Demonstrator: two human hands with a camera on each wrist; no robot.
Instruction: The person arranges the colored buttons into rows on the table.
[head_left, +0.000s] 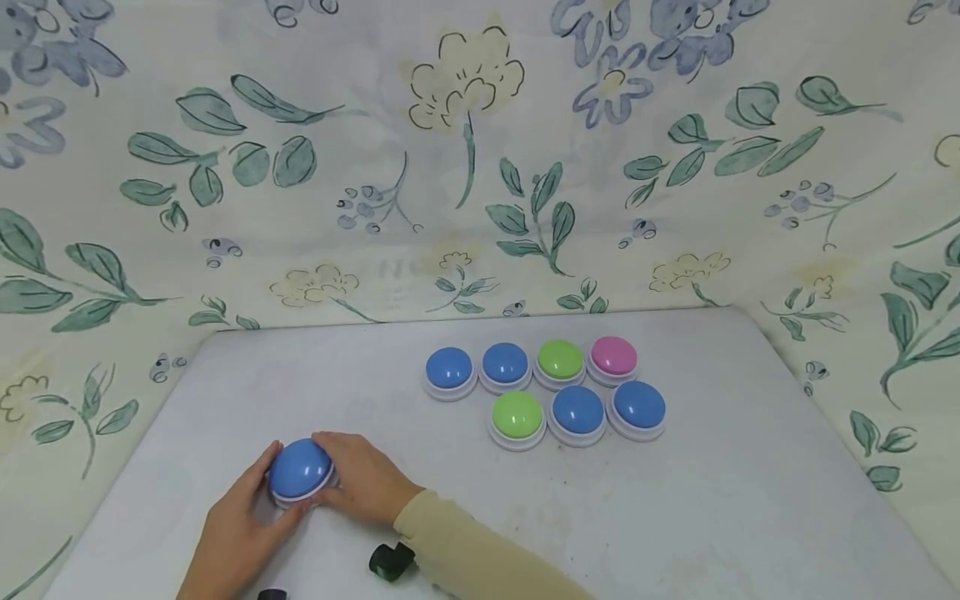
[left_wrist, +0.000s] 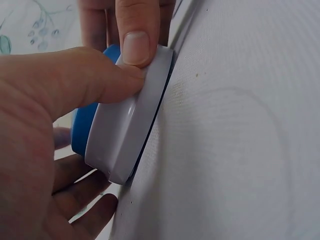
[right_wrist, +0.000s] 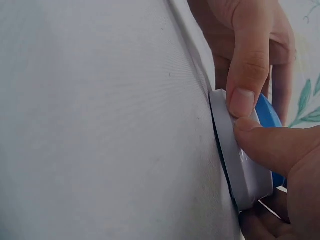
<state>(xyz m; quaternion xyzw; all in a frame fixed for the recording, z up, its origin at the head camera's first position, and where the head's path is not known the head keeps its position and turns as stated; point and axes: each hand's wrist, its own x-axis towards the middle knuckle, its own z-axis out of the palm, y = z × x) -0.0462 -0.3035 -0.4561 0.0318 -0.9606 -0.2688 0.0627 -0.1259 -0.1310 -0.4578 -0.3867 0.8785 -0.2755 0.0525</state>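
Observation:
A blue dome push button (head_left: 300, 468) with a white round base is at the front left of the table, between both hands. The left hand (head_left: 238, 521) grips its left side, thumb on the near rim and fingers around the far side. From the right, the right hand (head_left: 369, 482) holds the same button, its thumb also on the near rim. Both wrist views show the two thumbs meeting on the white base (left_wrist: 125, 120). That base lies at or just above the white surface; I cannot tell whether it touches.
Further back stand two rows of similar buttons: several blue (head_left: 577, 408), two green (head_left: 517, 414) and one pink (head_left: 613, 356). A black object (head_left: 391, 562) shows beside the right sleeve (head_left: 487, 546). Floral cloth (head_left: 465, 233) hangs behind the white table (head_left: 712, 517).

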